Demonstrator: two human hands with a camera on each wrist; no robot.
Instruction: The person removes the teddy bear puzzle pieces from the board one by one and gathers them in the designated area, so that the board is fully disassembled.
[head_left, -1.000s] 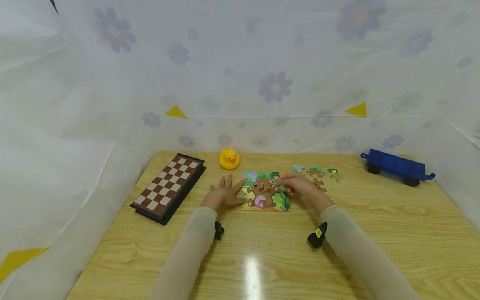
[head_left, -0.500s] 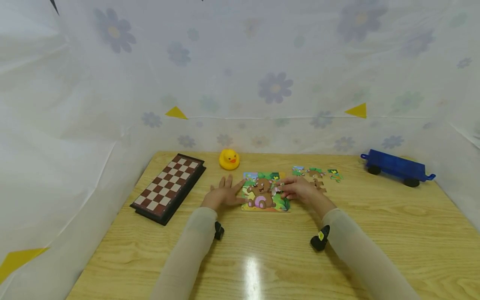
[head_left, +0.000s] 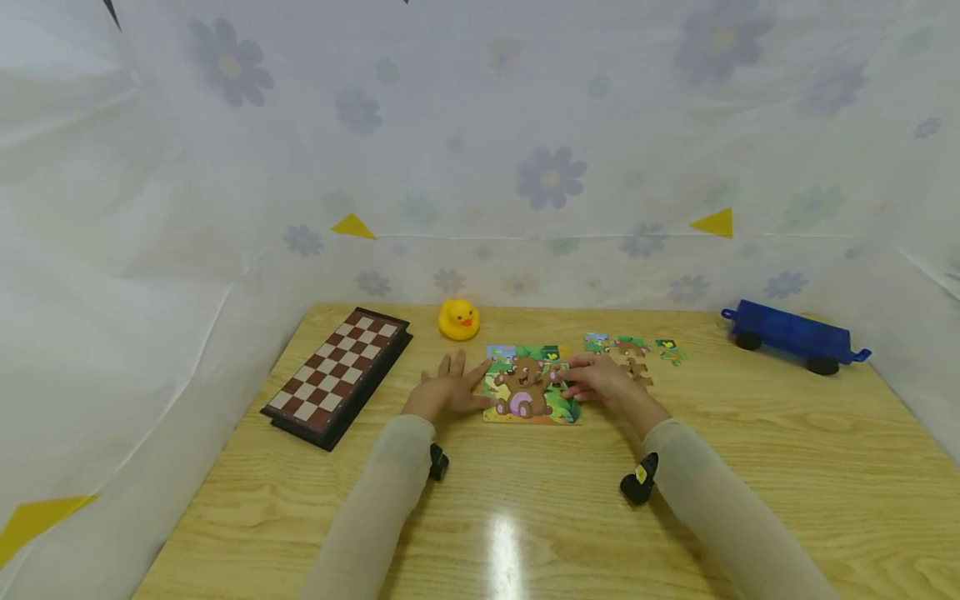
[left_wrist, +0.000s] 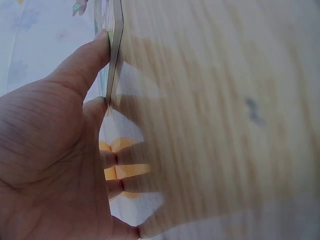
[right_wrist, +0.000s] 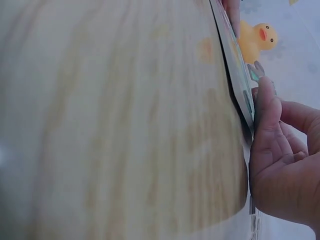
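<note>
A jigsaw puzzle with a brown bear lies flat in a tray in the middle of the table. My left hand rests with spread fingers at its left side, thumb and index fingertips at the edge. In the left wrist view the fingers touch that edge. My right hand pinches a puzzle piece between thumb and fingers, low over the puzzle's right part. The fingers partly cover the piece. Several loose puzzle pieces lie beyond the right hand.
A folded chessboard lies at the left. Behind the puzzle sits a yellow rubber duck. A blue toy wagon stands at the back right, near the flowered white curtain.
My right hand has shifted slightly toward me over the puzzle's right part, and its wrist has turned a little. The left hand has stayed in place.
</note>
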